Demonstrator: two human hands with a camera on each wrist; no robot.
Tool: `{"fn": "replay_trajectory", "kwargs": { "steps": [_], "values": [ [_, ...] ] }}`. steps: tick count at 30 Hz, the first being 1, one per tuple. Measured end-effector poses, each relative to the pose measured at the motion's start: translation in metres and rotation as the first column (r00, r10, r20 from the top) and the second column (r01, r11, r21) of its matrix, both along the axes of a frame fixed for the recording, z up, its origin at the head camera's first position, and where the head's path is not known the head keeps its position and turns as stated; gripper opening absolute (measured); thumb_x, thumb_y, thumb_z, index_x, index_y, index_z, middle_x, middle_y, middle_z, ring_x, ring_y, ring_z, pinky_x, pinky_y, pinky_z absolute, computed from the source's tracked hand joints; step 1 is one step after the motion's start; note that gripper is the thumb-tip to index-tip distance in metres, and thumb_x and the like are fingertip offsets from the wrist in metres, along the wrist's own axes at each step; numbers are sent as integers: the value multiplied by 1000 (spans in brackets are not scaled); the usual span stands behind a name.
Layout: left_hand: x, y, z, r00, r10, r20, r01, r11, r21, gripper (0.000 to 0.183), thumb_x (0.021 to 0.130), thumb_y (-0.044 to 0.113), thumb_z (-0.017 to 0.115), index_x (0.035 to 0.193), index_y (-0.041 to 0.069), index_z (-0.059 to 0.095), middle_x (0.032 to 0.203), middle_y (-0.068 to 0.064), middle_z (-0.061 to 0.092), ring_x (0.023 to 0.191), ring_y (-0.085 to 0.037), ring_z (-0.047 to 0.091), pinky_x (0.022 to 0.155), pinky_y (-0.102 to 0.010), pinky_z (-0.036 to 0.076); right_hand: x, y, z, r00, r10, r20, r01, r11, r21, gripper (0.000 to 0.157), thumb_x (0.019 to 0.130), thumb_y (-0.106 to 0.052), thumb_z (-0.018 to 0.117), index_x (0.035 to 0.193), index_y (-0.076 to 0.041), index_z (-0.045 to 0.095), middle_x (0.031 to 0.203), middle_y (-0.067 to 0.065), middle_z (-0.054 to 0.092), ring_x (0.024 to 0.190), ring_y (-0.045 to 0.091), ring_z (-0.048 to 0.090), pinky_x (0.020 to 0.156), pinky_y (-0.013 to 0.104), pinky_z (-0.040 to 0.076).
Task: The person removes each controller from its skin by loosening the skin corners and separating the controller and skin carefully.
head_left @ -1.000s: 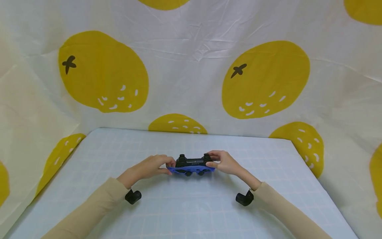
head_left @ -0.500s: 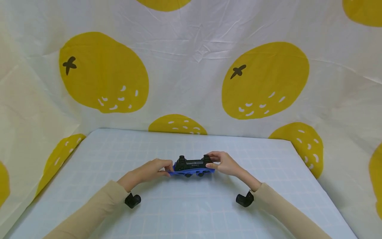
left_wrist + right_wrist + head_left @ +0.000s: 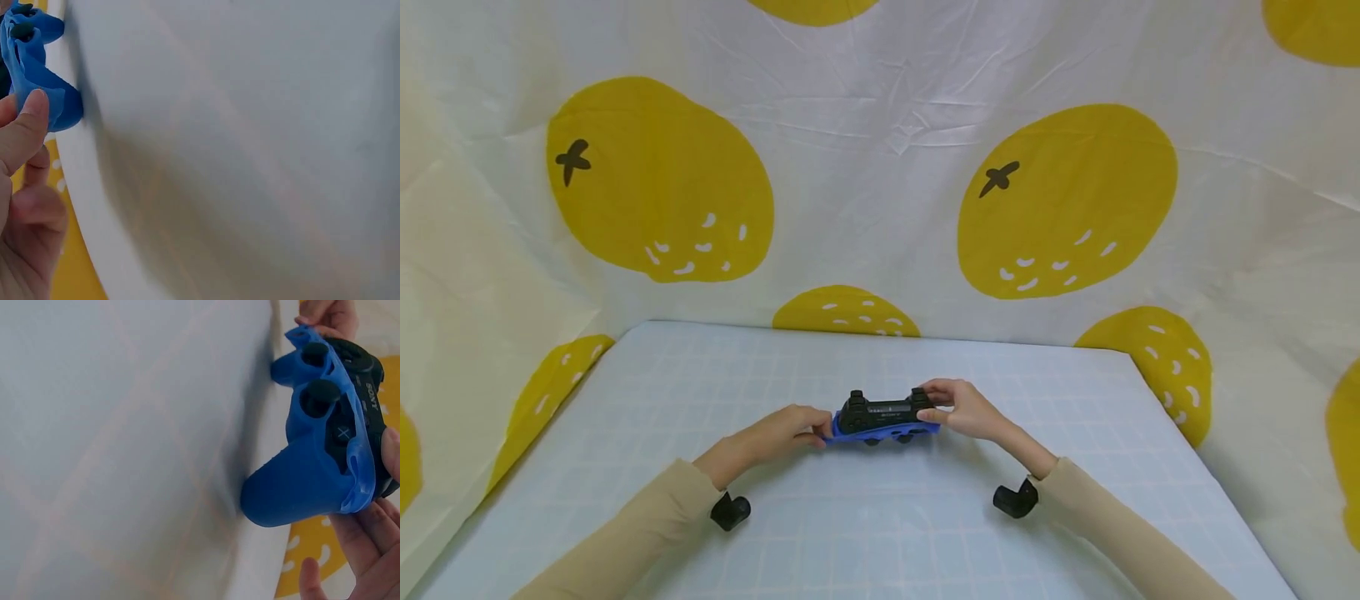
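Note:
A black Sony game controller (image 3: pixel 886 412) stands at the middle of the table with its top edge up, partly covered by a blue rubbery sleeve (image 3: pixel 880 434). My left hand (image 3: pixel 784 432) pinches the sleeve's left end between thumb and fingers; in the left wrist view the thumb presses on the blue sleeve (image 3: pixel 56 97). On the other side, my right hand (image 3: pixel 966 412) holds the controller's right end, thumb on its near side and fingers behind. Thumbsticks and the X button poke through openings in the blue sleeve (image 3: pixel 294 481) in the right wrist view.
A pale blue checked cloth covers the table (image 3: pixel 880 525). Behind it hangs a white curtain (image 3: pixel 865 200) printed with yellow fruit, which also runs along both sides. Small black cameras (image 3: pixel 730 511) sit below the wrists.
My left hand has shifted a little left and toward me, drawing the sleeve's left end with it. More blue shows beside the controller's left end. The right hand stays nearly still.

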State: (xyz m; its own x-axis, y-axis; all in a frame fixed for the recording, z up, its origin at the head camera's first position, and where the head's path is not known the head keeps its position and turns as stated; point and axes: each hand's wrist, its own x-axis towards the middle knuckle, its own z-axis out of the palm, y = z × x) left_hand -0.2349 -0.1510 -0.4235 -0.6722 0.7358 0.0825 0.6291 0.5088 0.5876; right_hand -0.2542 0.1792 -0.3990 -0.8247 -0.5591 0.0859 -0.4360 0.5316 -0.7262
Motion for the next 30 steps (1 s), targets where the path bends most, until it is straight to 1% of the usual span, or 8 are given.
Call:
{"fn": "replay_trajectory", "kwargs": {
  "steps": [6, 9, 13, 18, 21, 26, 28, 30],
  "values": [
    [-9, 2, -7, 998, 36, 59, -40, 997, 71, 8, 91, 10, 64, 86, 14, 58, 90, 4, 68, 89, -5, 61, 83, -25, 51, 1, -1, 2, 1000, -10, 11, 10, 1000, 0, 46, 91, -21, 66, 125, 9, 56, 119, 25, 64, 109, 38, 63, 95, 48, 50],
    [-9, 3, -4, 989, 74, 130, -87, 992, 95, 3, 92, 12, 64, 91, 13, 61, 94, 1, 69, 87, -10, 61, 71, -27, 55, 3, -2, 8, 999, -26, 32, 26, 1000, 10, 47, 92, -19, 65, 126, 11, 53, 122, 28, 62, 112, 40, 61, 96, 49, 49],
    [-8, 2, 1, 950, 139, 279, -185, 972, 147, 7, 91, 17, 66, 92, 11, 67, 93, -6, 72, 78, -14, 62, 55, -29, 55, -3, -3, 6, 997, -22, 69, 22, 1000, 1, 48, 93, -19, 64, 128, 12, 52, 122, 28, 61, 113, 40, 61, 95, 48, 50],
    [-7, 4, 2, 906, 242, 348, -321, 928, 191, 13, 84, 17, 74, 85, 4, 73, 83, -11, 74, 65, -19, 66, 57, -30, 57, -4, -6, 1, 995, -6, 100, 8, 1000, -17, 51, 92, -22, 65, 129, 11, 51, 122, 27, 62, 113, 38, 61, 95, 46, 50],
    [-3, 10, 4, 837, 354, 416, -464, 863, 201, 15, 80, 15, 78, 83, 1, 75, 80, -10, 75, 66, -17, 68, 61, -30, 58, -4, -8, 3, 995, -17, 101, 17, 1000, -5, 51, 94, -22, 63, 130, 11, 50, 124, 28, 60, 115, 39, 60, 95, 45, 51],
    [4, 26, 7, 655, 519, 550, -710, 672, 211, 17, 71, 10, 84, 81, 0, 75, 76, -8, 74, 66, -14, 68, 67, -32, 59, -7, -7, 5, 989, -55, 136, 55, 998, 8, 50, 94, -20, 62, 131, 11, 49, 126, 27, 59, 117, 38, 59, 96, 44, 51],
    [6, 29, 8, 604, 559, 568, -764, 608, 215, 23, 67, 10, 87, 82, 0, 74, 75, -6, 73, 66, -13, 68, 66, -32, 58, -7, -6, 6, 985, -67, 162, 67, 998, 7, 51, 94, -21, 62, 132, 10, 49, 127, 27, 59, 118, 38, 58, 96, 44, 50],
    [5, 30, 7, 584, 575, 573, -787, 573, 227, 28, 65, 11, 88, 86, 0, 73, 75, -5, 73, 66, -13, 68, 66, -30, 58, -8, -4, 6, 983, -73, 167, 73, 997, 8, 52, 94, -22, 62, 133, 10, 49, 128, 27, 58, 119, 38, 57, 97, 45, 50]
  ]
}}
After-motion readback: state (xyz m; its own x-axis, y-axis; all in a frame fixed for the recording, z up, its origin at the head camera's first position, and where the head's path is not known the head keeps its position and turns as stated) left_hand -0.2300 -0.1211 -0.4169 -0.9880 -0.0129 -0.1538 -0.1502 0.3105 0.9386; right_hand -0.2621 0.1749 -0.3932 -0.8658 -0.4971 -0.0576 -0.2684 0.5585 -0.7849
